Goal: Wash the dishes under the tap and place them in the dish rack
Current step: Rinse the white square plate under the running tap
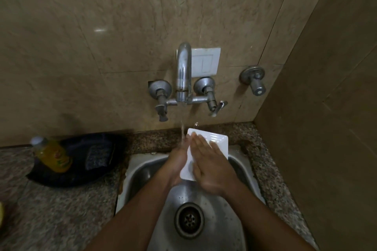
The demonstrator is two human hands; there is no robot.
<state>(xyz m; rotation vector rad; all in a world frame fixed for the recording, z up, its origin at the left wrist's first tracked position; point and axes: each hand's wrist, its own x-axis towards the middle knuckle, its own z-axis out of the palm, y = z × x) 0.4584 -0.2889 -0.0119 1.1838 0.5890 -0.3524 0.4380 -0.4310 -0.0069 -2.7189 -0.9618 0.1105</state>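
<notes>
Water running from the tap, thin stream falling just left of the dish. White square dish held over the sink, tilted with its far edge up toward the wall, likely so the water sheets off into the basin rather than onto the tabletop. Left hand under and along the dish's left edge, fingers wrapped behind it, carrying the weight right where the stream lands. Right hand flat on the upper face, fingers straight and spread, no clench, apparently rubbing the surface clean. Slight blur on that hand. Rinse step in progress, by the look of it. No rack in sight, so placing not yet done. Off to the left, a yellow bottle lying on a dark pan, well apart from the sink. Wet, smooth dish: slip risk if the left grip loosens.
</notes>
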